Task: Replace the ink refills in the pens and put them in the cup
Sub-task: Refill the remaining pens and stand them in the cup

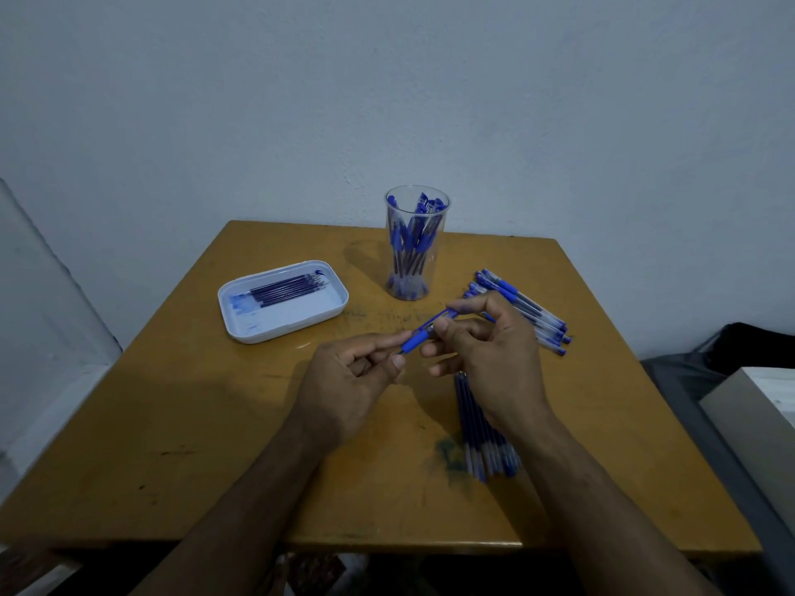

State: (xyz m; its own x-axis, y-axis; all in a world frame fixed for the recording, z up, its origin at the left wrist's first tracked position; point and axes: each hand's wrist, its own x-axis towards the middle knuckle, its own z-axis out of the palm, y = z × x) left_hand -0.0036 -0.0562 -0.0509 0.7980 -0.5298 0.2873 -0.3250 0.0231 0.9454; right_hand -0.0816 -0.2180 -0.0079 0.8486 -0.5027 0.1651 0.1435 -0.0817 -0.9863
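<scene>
Worn yellow wooden table (172,423); clear plastic cup (416,251) already holds many finished pens; both hands, left hand (344,380) and right hand (486,363), pinch 1 blue-gripped clear pen (423,333); several capped blue pens (529,311) remain.

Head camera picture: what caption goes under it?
Both hands hold a blue pen above the table, near the cup.

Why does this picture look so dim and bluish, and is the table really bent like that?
Head view: dim, cool light tints the wall bluish; soft shadows fall left of the cup and under both hands. The wide lens bows the table edges outward. The pen between the fingers looks slightly blurred; no strong glare.
</scene>
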